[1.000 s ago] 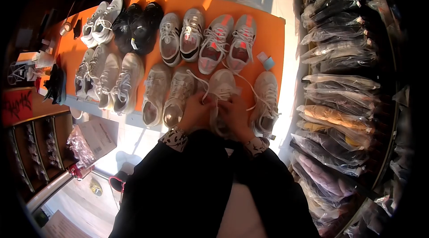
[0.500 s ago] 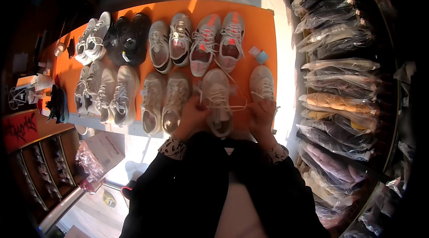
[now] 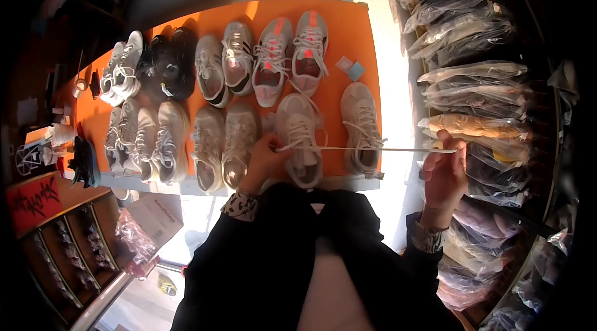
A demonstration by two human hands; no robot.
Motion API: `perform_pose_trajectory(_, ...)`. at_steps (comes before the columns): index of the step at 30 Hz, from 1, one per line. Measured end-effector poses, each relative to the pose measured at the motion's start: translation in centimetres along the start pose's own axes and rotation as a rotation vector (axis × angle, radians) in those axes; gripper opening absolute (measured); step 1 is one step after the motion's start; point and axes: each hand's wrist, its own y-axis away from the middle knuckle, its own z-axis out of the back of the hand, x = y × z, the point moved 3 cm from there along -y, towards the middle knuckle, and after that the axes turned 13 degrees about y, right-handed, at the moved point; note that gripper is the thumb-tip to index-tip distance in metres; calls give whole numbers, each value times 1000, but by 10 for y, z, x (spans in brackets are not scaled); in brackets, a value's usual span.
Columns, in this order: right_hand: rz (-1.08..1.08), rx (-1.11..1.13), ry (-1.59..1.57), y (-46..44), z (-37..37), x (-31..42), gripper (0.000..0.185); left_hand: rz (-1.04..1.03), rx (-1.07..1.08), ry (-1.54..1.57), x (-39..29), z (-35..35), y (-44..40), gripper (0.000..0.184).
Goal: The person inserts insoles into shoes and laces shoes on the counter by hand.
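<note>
A pale sneaker (image 3: 297,110) stands on the orange table with its toe pointing away from me. My left hand (image 3: 266,160) is at its left side, fingers pinched on the white shoelace. From the shoe's lacing, the shoelace (image 3: 382,149) runs straight and taut to the right, passing above a second pale sneaker (image 3: 360,107). Out past the table's right edge, my right hand (image 3: 444,166) has the far end of the lace between thumb and fingers.
Several pairs of shoes, among them white-and-pink sneakers (image 3: 272,60) and shiny black shoes (image 3: 174,66), stand in two rows on the orange table (image 3: 339,13). Plastic-covered garments (image 3: 476,104) hang along the right. A cardboard box (image 3: 152,216) and shelf (image 3: 68,244) are lower left.
My right hand has moved from beside the right-hand sneaker out past the table edge, drawing the lace into a long straight line. My left hand stays by the shoe. The view has shifted slightly.
</note>
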Motion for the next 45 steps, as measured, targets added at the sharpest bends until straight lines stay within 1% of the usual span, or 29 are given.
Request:
perform_pose_trajectory(1, -79, 0, -138, 3, -5, -10, 20, 0, 4, -2, -4, -2, 2, 31)
perform_pose_trajectory(2, -134, 165, -242, 2, -18, -10, 21, -13, -8, 3, -8, -3, 4, 32)
perform_pose_trajectory(4, -97, 174, -330, -1, -16, 7, 14, -30, -25, 5, -9, -4, 5, 33)
perform_pose_trajectory(5, -60, 64, -364, -3, -3, 21, 12, -23, -39, 32, -5, -3, 5, 34)
perform_pose_trajectory(6, 38, 36, -452, -6, 11, 35, 11, -14, -51, 62, -2, -3, 5, 34)
perform_pose_trajectory(8, 155, -61, -344, -4, 25, 68, 11, -34, -54, 66, 0, -2, 5, 33)
perform_pose_trajectory(9, 158, -61, -341, -1, 22, 72, 11, -55, -55, 71, -1, -3, 4, 32)
perform_pose_trajectory(11, 212, 225, -163, 6, 1, 74, 10, -72, -57, 48, -4, -5, 5, 30)
perform_pose_trajectory(12, 212, 350, -163, 10, -12, 76, 8, -84, -63, 23, -6, -5, 7, 28)
perform_pose_trajectory(14, 172, 954, -76, 8, -42, 78, 10, -108, -70, -66, -18, -10, 13, 25)
perform_pose_trajectory(16, 79, 1057, -81, 26, -80, 66, 13, -132, -70, -155, -33, -18, 20, 23)
perform_pose_trajectory(18, 52, 1272, -61, 36, -109, 42, 7, -438, -116, -419, -54, -27, 27, 17)
perform_pose_trajectory(19, 0, 1311, 3, 41, -120, 28, 6, -439, -115, -419, -58, -29, 28, 17)
perform_pose_trajectory(21, -89, 1393, 110, 45, -140, 7, 10, -907, 146, -580, -71, -41, 36, 11)
perform_pose_trajectory(22, -126, 1435, 151, 40, -146, -1, 16, -904, 140, -583, -68, -39, 37, 11)
perform_pose_trajectory(24, -301, 1204, 268, 17, -136, -26, 21, -693, 404, -404, -59, -37, 41, 7)
perform_pose_trajectory(25, -406, 1047, 334, 3, -127, -42, 23, -420, 462, -456, -54, -28, 46, 8)
perform_pose_trajectory(26, -536, 817, 444, -13, -110, -66, 24, -422, 455, -453, -61, -29, 53, 8)
perform_pose_trajectory(28, -215, 567, 961, -38, -83, -124, 22, -183, 147, -406, -65, -26, 57, 12)
perform_pose_trajectory(29, -153, 553, 1067, -41, -67, -162, 21, -185, 137, -403, -63, -31, 55, 12)
perform_pose_trajectory(30, -89, 538, 1172, -43, -56, -189, 21, -276, 10, -326, -62, -35, 51, 13)
perform_pose_trajectory(31, -83, 548, 1175, -42, -54, -201, 21, -365, -116, -247, -60, -38, 47, 15)
perform_pose_trajectory(32, -131, 553, 1125, -40, -54, -209, 20, -368, -127, -240, -55, -44, 40, 15)
perform_pose_trajectory(34, -182, 570, 1079, -35, -55, -222, 20, -642, -169, -364, -52, -56, 34, 17)
perform_pose_trajectory(35, -196, 542, 1053, -34, -56, -226, 20, -640, -180, -359, -52, -60, 34, 17)
perform_pose_trajectory(37, -208, 523, 1025, -34, -56, -232, 20, -551, -198, -607, -49, -67, 36, 17)
perform_pose_trajectory(40, -185, 530, 966, -35, -59, -232, 19, -580, -130, -648, -46, -74, 42, 16)
perform_pose_trajectory(43, -209, 623, 1081, -40, -63, -229, 18, -626, -101, -675, -53, -78, 48, 19)
perform_pose_trajectory(45, -184, 745, 1188, -43, -66, -231, 17, -638, -82, -710, -49, -80, 47, 19)
